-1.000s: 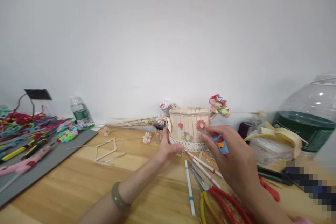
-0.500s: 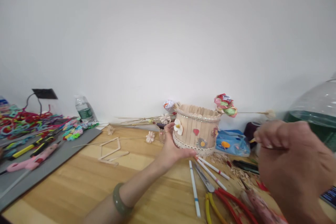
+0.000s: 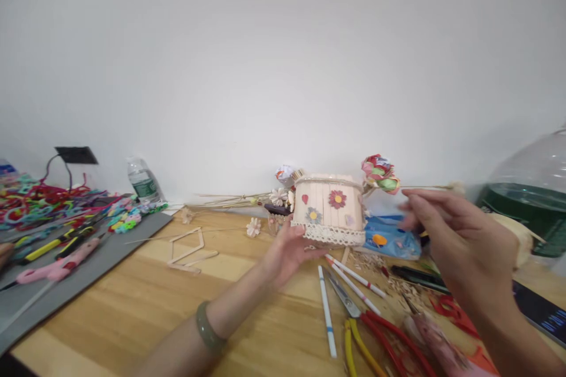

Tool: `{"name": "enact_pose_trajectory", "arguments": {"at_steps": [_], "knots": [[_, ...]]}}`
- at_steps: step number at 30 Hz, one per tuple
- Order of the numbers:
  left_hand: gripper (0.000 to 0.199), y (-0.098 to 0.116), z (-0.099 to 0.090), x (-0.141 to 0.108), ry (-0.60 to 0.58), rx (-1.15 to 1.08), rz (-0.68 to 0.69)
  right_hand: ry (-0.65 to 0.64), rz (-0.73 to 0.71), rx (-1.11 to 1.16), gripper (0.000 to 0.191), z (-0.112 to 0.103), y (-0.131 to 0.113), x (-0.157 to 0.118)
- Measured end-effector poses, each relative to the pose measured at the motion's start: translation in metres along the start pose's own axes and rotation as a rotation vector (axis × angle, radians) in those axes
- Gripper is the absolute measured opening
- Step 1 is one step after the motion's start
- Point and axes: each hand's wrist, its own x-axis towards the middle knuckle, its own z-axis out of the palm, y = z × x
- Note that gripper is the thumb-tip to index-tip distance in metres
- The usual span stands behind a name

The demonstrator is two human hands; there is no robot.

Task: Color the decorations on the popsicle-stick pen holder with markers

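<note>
My left hand grips the lower left of a round craft-stick basket, its thumb under the bottom edge. Lace runs around the basket's base, and its front carries a red flower, a grey-blue flower and a small red heart. The basket leans so that its inside is hidden. To the right of it my right hand hovers with index finger stretched out; its fingertips are smeared, and nothing shows in them. Paper flowers stand behind the basket's right side.
Scissors with red handles, yellow-handled pliers, white pens and a pink glue gun lie in front. A blue packet and a large green-labelled bottle stand right. Craft sticks and a grey mat lie left.
The basket has turned leftward and tipped, bringing the red flower to the front and hiding its inside. My right hand has moved left toward the basket, its fingers uncurling from a closed shape.
</note>
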Motion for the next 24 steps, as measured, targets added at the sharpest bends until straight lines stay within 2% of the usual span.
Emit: {"name": "enact_pose_trajectory", "arguments": {"at_steps": [3,6,10,13,19,24], "knots": [[0.050,-0.002,-0.004,0.002,-0.033,-0.020,-0.041,-0.120,-0.143,-0.007,0.017,0.002,-0.005,-0.001],[0.052,-0.004,-0.003,0.001,-0.020,-0.014,-0.011,-0.242,-0.358,-0.007,0.009,0.003,-0.011,-0.004],[0.056,-0.004,0.001,-0.001,0.028,0.013,0.030,-0.240,-0.646,-0.156,0.006,0.004,-0.018,-0.011],[0.059,-0.002,0.004,-0.003,0.060,0.020,0.037,-0.273,-0.790,-0.342,0.008,0.003,-0.021,-0.014],[0.068,-0.003,0.006,-0.003,0.157,0.164,0.080,-0.377,-0.890,-0.574,0.023,0.001,-0.021,-0.019],[0.081,-0.003,0.005,0.001,0.267,0.302,0.203,-0.367,-0.776,-0.561,0.021,0.015,-0.020,-0.023]]}}
